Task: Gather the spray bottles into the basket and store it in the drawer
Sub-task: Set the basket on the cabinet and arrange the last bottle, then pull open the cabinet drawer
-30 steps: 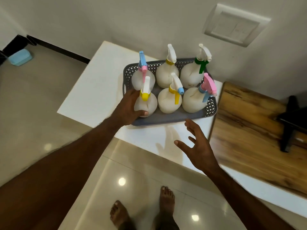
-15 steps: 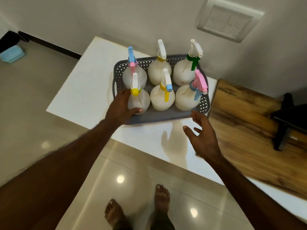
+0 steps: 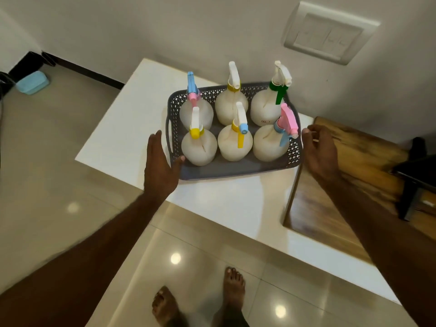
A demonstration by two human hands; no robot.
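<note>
Six spray bottles (image 3: 199,147) in basket (image 3: 236,169), white counter (image 3: 226,206), tiled floor (image 3: 47,161).

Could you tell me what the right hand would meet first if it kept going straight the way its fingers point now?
Most likely the right end wall of the grey basket: the right hand is open beside it, fingertips aimed at its rim. Depth is unclear, so contact cannot be confirmed.

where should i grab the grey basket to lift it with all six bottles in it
Take the grey basket by its two short ends, one hand per side. The left end has a handle slot beside the left hand; the right hand is at the opposite rim. Six upright spray bottles fill it, so a level, two-sided lift looks safest.
</note>
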